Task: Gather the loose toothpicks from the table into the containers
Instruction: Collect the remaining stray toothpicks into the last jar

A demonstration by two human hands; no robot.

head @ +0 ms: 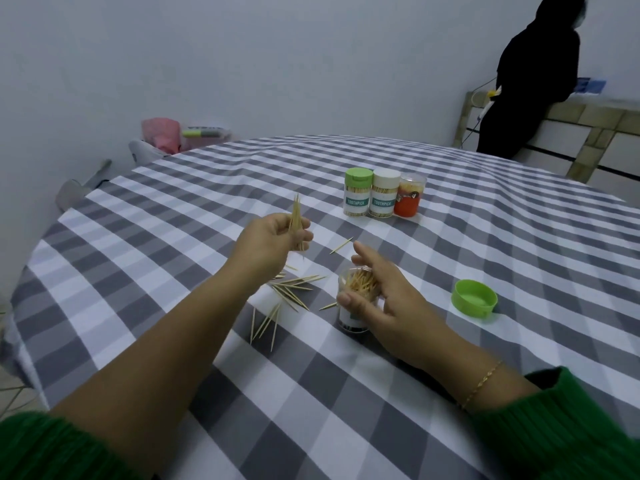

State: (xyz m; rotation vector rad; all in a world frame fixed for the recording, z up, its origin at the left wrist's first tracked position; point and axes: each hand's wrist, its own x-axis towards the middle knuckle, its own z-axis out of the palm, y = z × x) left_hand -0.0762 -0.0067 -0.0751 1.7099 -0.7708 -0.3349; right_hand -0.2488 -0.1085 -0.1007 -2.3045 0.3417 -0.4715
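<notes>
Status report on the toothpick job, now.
Left hand grips a toothpick bundle, raised. Right hand holds the open container. Loose toothpicks remain on the table. Nothing in the way.

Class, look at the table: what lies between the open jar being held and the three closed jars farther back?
In the head view, one loose toothpick lies on the cloth between the open jar and the closed jars.

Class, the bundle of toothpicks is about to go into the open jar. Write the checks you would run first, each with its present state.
1. Left hand grips the bundle of toothpicks: ok.
2. Right hand steadies the open jar: ok.
3. Jar upright, mouth clear: ok.
4. Room left inside the jar: cannot tell.
5. Bundle above the jar mouth: not ok, it is off to the left.
6. Green lid out of the way: ok.
</notes>
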